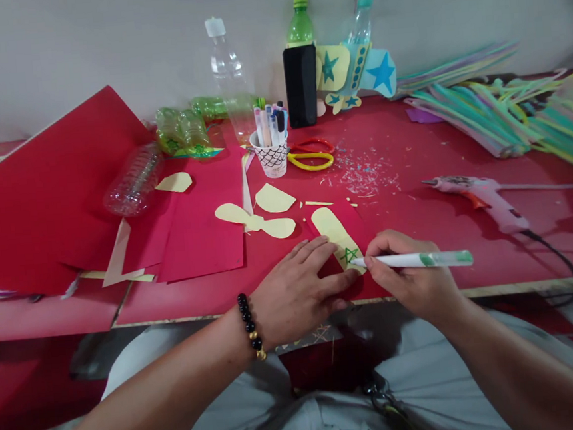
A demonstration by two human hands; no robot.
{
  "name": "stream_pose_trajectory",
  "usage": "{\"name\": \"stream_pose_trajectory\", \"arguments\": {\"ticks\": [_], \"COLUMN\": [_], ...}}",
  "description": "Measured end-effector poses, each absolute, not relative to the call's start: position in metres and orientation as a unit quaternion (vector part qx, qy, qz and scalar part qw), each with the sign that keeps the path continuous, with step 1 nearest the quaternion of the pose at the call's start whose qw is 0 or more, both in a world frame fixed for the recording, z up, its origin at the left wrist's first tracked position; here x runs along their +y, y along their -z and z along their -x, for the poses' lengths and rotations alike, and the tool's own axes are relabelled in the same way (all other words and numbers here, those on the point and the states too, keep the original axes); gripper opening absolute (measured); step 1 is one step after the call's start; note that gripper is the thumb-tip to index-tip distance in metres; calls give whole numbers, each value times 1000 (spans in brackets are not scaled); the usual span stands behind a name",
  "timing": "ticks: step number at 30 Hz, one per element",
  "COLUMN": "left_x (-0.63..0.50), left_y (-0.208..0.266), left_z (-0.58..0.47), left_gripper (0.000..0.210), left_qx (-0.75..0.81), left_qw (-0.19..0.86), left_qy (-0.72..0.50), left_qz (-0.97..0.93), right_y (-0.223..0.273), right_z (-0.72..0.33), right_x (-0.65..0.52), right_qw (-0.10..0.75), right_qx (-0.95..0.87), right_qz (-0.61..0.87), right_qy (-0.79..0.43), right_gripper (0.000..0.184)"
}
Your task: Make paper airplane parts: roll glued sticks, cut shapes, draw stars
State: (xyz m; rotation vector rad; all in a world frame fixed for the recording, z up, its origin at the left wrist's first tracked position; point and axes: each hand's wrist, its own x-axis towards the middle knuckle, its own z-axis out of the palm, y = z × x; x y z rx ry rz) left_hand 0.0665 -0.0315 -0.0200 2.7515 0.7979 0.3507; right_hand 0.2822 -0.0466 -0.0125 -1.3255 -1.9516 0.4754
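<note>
My right hand [415, 280] pinches a white marker with green ends [405, 261], its tip touching a pale yellow paper strip [328, 226] with one rounded end. A green star outline shows on the strip beside the tip. Fingers spread, my left hand [302, 284] lies flat on the strip's left edge and the table. Red paper lies under the strip. Just beyond my left hand rest a yellow propeller-shaped cutout [254, 223] and another yellow paper piece [275, 198].
A cup of markers [271, 156] stands beside scissors [314, 156] with red and yellow handles. On the right lies a pink glue gun [486, 201] with its cord. Plastic bottles, a phone [301, 86], a decorated bottle plane [356, 68] and pipe cleaners [479, 118] line the back; red sheets [64, 194] cover the left.
</note>
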Motion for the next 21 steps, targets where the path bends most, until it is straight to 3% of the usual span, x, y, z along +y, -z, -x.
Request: {"name": "stream_pose_trajectory", "arguments": {"ticks": [21], "left_x": [-31], "left_y": [19], "left_z": [-67], "left_gripper": [40], "left_qx": [269], "left_qw": [127], "left_qy": [-126], "left_qz": [-946], "right_y": [14], "right_z": [-282], "right_x": [-45], "right_qw": [342], "right_qx": [-769], "right_qz": [498], "right_qy": [-207], "right_gripper": [5]}}
